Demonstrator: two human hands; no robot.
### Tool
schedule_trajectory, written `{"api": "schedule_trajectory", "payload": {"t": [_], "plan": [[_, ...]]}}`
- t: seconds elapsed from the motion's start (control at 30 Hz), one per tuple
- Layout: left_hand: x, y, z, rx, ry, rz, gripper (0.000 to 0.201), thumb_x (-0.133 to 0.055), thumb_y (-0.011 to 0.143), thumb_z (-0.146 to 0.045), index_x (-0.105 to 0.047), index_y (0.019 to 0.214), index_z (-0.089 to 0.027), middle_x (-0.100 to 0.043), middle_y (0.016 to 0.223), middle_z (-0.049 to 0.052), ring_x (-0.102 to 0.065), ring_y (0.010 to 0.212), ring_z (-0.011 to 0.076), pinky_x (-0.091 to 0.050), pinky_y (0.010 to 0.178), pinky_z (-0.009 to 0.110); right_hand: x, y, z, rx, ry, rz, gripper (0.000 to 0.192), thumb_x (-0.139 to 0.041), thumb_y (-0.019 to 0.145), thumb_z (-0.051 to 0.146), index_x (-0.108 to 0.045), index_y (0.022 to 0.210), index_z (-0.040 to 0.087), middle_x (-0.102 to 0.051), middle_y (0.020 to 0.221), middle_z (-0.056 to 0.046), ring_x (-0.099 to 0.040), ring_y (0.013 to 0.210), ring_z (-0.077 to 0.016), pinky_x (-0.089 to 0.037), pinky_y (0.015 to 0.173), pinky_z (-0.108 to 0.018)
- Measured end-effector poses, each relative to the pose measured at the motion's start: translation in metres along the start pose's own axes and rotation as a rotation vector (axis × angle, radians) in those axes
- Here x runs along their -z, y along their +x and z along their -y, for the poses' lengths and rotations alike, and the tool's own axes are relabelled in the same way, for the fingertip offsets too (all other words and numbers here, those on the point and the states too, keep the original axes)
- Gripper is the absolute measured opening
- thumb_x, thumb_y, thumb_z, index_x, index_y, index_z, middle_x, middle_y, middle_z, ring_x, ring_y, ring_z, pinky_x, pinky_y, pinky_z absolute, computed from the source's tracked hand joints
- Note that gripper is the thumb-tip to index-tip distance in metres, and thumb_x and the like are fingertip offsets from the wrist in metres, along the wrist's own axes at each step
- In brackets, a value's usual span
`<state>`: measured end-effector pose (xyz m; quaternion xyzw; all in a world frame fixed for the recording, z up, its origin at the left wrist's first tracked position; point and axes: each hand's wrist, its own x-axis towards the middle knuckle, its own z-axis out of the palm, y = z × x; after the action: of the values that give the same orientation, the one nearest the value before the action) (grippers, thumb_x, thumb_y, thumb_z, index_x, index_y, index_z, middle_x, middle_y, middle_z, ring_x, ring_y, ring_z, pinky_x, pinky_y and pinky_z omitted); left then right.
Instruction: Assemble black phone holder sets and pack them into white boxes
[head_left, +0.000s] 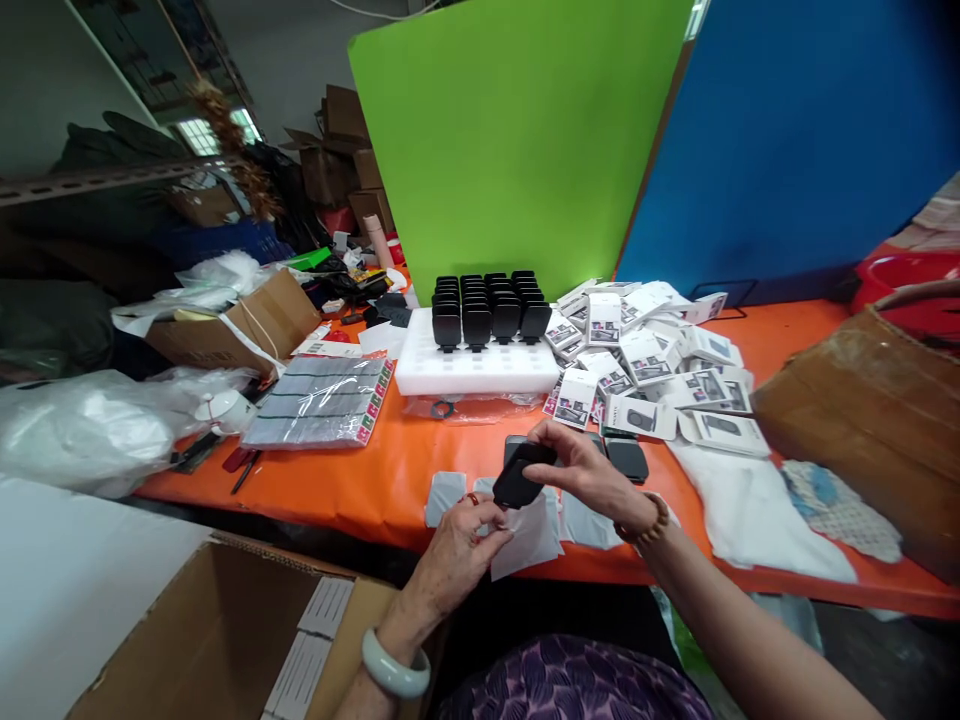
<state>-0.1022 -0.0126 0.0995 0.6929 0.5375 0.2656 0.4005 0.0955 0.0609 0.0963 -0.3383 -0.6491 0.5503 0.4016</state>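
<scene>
My right hand [585,468] grips a flat black device with rounded corners [517,480], tilted above the table's front edge. Close by on the left, my left hand [463,545] pinches the edge of a thin white plastic sleeve [531,540], just below the device's lower end. I cannot tell whether the device's tip is inside the sleeve. More pale sleeves lie flat on the orange table, one to the left [445,497] and one to the right [589,520]. Beyond my right hand rests another dark flat device [627,458].
Rows of black devices [491,310] stand in a white foam block [487,370]. Small white boxes [649,355] are heaped to its right. A plastic-wrapped grey pack [319,400] lies left on the orange table [360,485]. An open carton [187,620] stands at lower left.
</scene>
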Motion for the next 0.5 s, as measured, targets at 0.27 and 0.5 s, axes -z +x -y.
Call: {"api": "schedule_trajectory", "payload": {"t": [0.27,0.5], "plan": [[-0.029,0.004,-0.031,0.003,-0.211,-0.044,0.006,-0.064,0.076,-0.023,-0.066,0.071,-0.02,-0.064,0.112,0.008,-0.057,0.109,0.022,-0.042,0.096,0.034,0.0,-0.058,0.005,-0.089,-0.06,-0.042,0.015,-0.065,0.082,0.03,-0.057,0.091,0.022,-0.056,0.088,0.0,-0.051,0.083,-0.0159,-0.041,0.075,-0.028],[-0.038,0.009,-0.047,-0.044,-0.472,0.017,0.014,-0.06,0.08,-0.027,-0.059,0.071,-0.017,-0.066,0.11,0.009,-0.06,0.102,0.0207,-0.045,0.091,0.031,0.001,-0.083,0.006,-0.071,-0.024,-0.127,0.031,-0.061,0.086,0.039,-0.051,0.112,0.024,-0.057,0.111,-0.005,-0.055,0.101,-0.0195,-0.045,0.088,-0.033]]}}
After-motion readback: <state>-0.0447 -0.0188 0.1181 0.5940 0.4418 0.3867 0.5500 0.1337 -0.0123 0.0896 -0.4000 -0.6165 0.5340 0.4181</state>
